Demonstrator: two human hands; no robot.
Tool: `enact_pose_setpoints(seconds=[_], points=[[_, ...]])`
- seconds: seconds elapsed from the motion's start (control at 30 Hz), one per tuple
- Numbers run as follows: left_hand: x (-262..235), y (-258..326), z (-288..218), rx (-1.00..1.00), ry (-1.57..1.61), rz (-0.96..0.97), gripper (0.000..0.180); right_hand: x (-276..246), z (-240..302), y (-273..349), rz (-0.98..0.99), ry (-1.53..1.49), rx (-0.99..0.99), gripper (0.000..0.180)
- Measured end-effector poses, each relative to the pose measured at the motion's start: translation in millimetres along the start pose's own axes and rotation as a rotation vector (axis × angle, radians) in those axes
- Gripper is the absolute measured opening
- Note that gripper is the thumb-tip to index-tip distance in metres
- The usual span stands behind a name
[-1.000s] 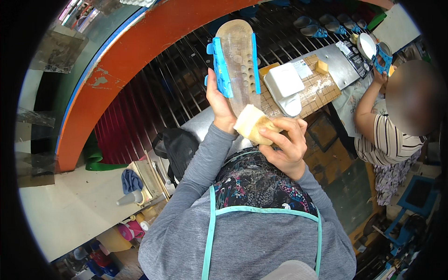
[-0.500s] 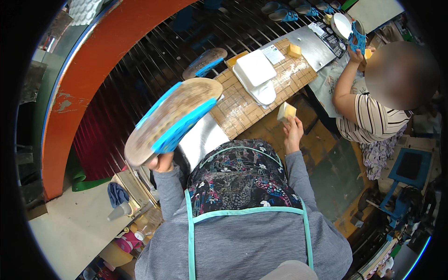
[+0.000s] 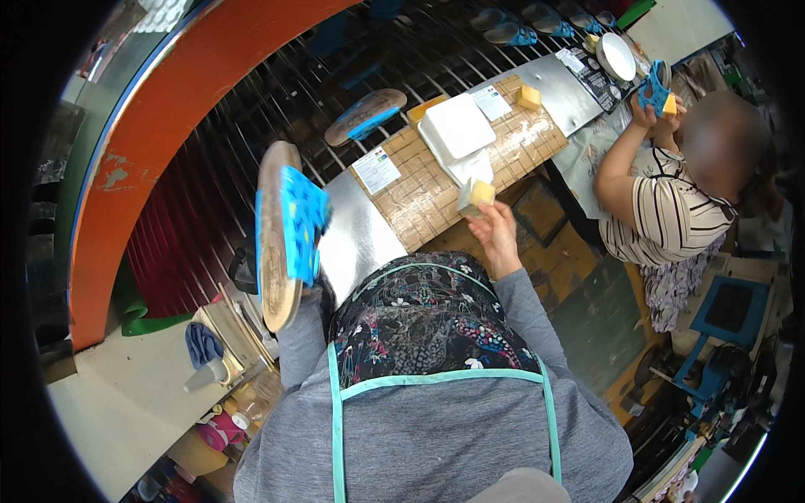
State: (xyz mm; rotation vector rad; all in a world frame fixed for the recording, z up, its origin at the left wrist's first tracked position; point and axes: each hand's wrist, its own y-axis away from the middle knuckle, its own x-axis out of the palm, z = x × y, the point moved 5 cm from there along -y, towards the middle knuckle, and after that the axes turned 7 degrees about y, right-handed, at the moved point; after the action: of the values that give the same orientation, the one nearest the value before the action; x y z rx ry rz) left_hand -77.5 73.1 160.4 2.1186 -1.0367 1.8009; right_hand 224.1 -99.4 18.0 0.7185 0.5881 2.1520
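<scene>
left hand (image 3: 309, 289) (mostly hidden) grips shoe sole (image 3: 281, 230) | right hand (image 3: 496, 235) pinches sponge block (image 3: 475, 196)

You hold a tan shoe sole (image 3: 275, 237) with a blue patterned insert upright in your left hand (image 3: 312, 289), and a yellow sponge block (image 3: 475, 196) in your right hand (image 3: 498, 239).

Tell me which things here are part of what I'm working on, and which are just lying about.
In hand:
- shoe sole with blue frame, held by the left hand
- yellow sponge block, in the right hand

Lying about:
- white tray
- second sole on the rack
- paper card
- spare sponge
</scene>
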Motion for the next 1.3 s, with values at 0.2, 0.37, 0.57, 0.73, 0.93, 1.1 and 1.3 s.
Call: enact_pose_setpoints(seconds=[0.2,0.37,0.57,0.73,0.93,1.1,1.3], points=[[-18.2,3.4,27.1,0.009,-0.553,-0.603,0.054,1.7,51.8,13.5,-0.256,1.134,-1.028,0.037],[-14.2,-41.1,55.0,-0.306,0.002,-0.538,0.051,9.3,60.0,21.6,-0.186,1.256,-0.998,0.045],[-7.6,-91.7,72.8,-0.326,-0.068,-0.527,0.053,73.9,132.3,84.1,0.433,0.364,-0.802,0.036],[17.8,-107.2,81.7,-0.239,-0.318,-0.585,0.042,132.1,163.3,170.7,0.536,0.883,-1.353,0.044],[43.8,-96.4,75.4,-0.093,-0.503,-0.539,0.036,149.3,152.3,186.7,0.755,1.065,-1.451,0.046],[52.6,-90.0,78.6,-0.143,-0.546,-0.513,0.033,142.8,162.5,169.9,0.482,0.872,-1.524,0.048],[60.3,-87.3,85.3,-0.142,-0.501,-0.457,0.028,146.3,166.8,152.6,0.390,0.694,-1.557,0.047]])
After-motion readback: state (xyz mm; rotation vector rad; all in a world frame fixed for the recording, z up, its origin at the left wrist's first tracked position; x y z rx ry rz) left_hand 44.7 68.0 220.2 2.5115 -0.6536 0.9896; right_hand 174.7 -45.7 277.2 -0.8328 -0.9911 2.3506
